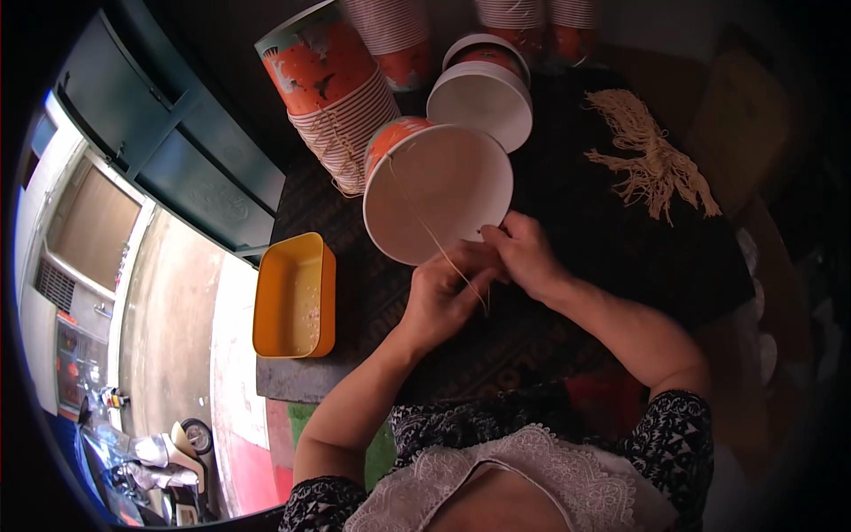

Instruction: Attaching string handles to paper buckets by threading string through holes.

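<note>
A large paper bucket (pixel 434 191), white inside with an orange printed outside, lies tilted with its mouth toward me. A thin beige string (pixel 415 211) is attached at the upper left of its rim and runs across the mouth to my hands. My left hand (pixel 441 297) is closed at the lower rim, with the string between its fingers and the loose end hanging by the thumb. My right hand (pixel 530 257) pinches the bucket's lower right rim between thumb and fingers. Some of the fingertips overlap and are hidden.
Behind the bucket stands a tall stack of orange buckets (pixel 332 97), strings hanging down its side. More white-mouthed buckets (pixel 486 102) lie beside it. A bundle of beige strings (pixel 651 155) rests at the right of the dark table (pixel 576 293). A yellow bin (pixel 294 297) sits at the left edge.
</note>
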Demonstrator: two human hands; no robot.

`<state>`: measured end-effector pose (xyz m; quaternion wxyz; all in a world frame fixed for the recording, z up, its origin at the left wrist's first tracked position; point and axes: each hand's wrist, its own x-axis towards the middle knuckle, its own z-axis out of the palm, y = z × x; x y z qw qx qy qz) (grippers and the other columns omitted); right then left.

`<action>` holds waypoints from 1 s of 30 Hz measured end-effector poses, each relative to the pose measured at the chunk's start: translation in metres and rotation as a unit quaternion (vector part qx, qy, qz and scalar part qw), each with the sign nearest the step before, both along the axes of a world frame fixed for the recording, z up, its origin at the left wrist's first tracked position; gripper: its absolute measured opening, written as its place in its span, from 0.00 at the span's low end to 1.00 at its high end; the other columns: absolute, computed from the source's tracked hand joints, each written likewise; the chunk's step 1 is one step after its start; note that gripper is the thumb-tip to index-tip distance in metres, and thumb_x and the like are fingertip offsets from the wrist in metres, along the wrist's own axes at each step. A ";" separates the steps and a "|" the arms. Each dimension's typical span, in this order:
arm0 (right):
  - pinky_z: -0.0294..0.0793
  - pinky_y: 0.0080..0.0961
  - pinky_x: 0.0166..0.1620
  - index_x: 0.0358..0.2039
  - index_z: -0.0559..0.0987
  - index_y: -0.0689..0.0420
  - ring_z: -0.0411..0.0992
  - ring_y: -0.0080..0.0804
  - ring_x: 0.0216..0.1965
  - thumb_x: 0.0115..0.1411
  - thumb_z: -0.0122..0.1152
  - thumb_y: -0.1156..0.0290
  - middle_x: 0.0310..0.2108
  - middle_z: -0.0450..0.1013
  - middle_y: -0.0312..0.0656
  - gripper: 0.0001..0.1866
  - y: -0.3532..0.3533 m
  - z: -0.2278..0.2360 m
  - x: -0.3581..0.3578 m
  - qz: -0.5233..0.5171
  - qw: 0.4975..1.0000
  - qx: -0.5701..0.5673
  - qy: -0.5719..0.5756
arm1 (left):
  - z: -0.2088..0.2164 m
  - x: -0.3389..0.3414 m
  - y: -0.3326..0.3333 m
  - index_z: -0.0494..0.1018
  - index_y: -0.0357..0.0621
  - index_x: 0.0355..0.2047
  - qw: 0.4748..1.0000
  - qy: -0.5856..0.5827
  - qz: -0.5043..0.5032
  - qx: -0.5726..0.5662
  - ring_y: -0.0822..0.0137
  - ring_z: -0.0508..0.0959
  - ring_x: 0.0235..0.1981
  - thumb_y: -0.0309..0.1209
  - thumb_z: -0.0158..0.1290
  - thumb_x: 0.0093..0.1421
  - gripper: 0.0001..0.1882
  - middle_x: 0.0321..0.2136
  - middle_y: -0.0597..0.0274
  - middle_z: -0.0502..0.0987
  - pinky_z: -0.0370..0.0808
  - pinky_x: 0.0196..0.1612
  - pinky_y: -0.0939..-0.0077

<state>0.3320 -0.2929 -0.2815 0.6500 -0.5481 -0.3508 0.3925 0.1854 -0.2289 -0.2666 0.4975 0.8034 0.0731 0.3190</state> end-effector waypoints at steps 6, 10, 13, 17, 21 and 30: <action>0.63 0.19 0.18 0.28 0.72 0.62 0.65 0.18 0.16 0.63 0.50 0.71 0.17 0.68 0.33 0.09 -0.002 0.000 -0.005 0.045 0.999 -0.007 0.024 | 0.003 0.002 0.004 0.73 0.37 0.35 0.966 -0.051 0.181 0.179 0.51 0.77 0.37 0.16 0.52 0.54 0.08 0.37 0.51 0.75 0.74 0.39 0.65; 0.63 0.19 0.18 0.28 0.72 0.62 0.65 0.17 0.16 0.63 0.51 0.71 0.17 0.67 0.33 0.09 0.002 -0.006 -0.008 0.042 0.999 -0.003 -0.019 | -0.012 0.002 0.014 0.74 0.36 0.35 0.943 -0.001 0.253 0.216 0.51 0.76 0.37 0.17 0.51 0.54 0.08 0.36 0.49 0.74 0.74 0.38 0.64; 0.66 0.22 0.20 0.29 0.73 0.64 0.69 0.22 0.18 0.62 0.51 0.71 0.17 0.70 0.37 0.09 0.006 -0.017 -0.006 0.051 0.998 -0.018 -0.044 | -0.015 0.004 0.016 0.74 0.34 0.33 0.943 0.038 0.255 0.209 0.49 0.76 0.37 0.19 0.51 0.53 0.07 0.35 0.45 0.74 0.74 0.38 0.64; 0.71 0.29 0.26 0.30 0.74 0.66 0.74 0.32 0.23 0.61 0.52 0.72 0.20 0.74 0.46 0.09 0.009 -0.018 -0.008 0.030 0.985 -0.019 -0.167 | -0.007 0.003 0.017 0.74 0.31 0.28 0.965 0.125 0.193 0.127 0.44 0.76 0.38 0.21 0.53 0.51 0.05 0.32 0.40 0.75 0.73 0.38 0.60; 0.72 0.31 0.27 0.31 0.75 0.65 0.75 0.36 0.24 0.60 0.51 0.73 0.21 0.74 0.48 0.08 0.011 -0.020 -0.008 0.041 0.976 -0.033 -0.209 | -0.013 0.004 0.023 0.75 0.32 0.26 0.961 0.085 0.225 0.133 0.46 0.77 0.35 0.22 0.54 0.49 0.04 0.28 0.41 0.76 0.74 0.36 0.61; 0.74 0.35 0.30 0.33 0.76 0.65 0.77 0.43 0.28 0.59 0.52 0.74 0.24 0.75 0.52 0.08 0.014 -0.020 -0.006 0.042 0.967 -0.035 -0.248 | -0.010 0.005 0.030 0.76 0.34 0.24 0.976 0.138 0.157 0.066 0.57 0.78 0.25 0.23 0.54 0.49 0.04 0.21 0.48 0.76 0.73 0.30 0.68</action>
